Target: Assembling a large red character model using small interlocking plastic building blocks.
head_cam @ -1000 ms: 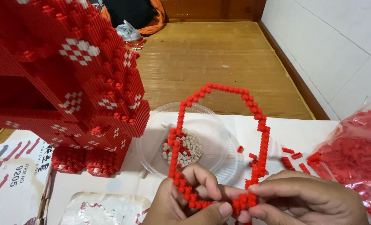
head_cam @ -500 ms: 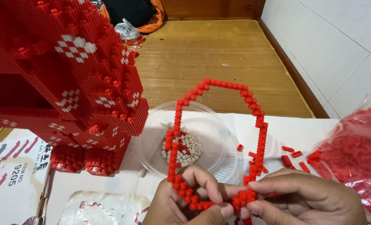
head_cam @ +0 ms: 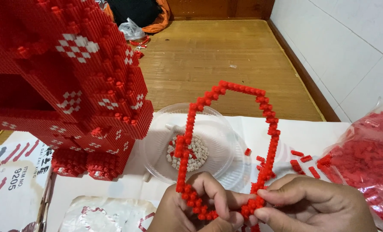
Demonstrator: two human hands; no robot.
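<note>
Red brick loop [head_cam: 226,141]: upright, lower edge pinched between fingers of left hand [head_cam: 191,210] and right hand [head_cam: 307,206], both closed on it. Behind loop: clear plastic dish [head_cam: 191,146] with pale bricks. Left of dish: large red brick model [head_cam: 62,86]. Right: bag of red bricks [head_cam: 367,159]. All on white tabletop [head_cam: 312,133].

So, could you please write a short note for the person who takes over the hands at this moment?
Left hand: pinches the bottom left of the red brick loop.
Right hand: pinches the bottom right of the same loop, thumb and forefinger closed on it.
Things: the loop stands upright over the clear plastic dish holding small white and red bricks. The large red model is at the left, the bag of red bricks at the right, loose red bricks on the table.
Done: loop sides and top are joined.
Left: the bottom joint between the hands; hidden, cannot tell if closed.
</note>
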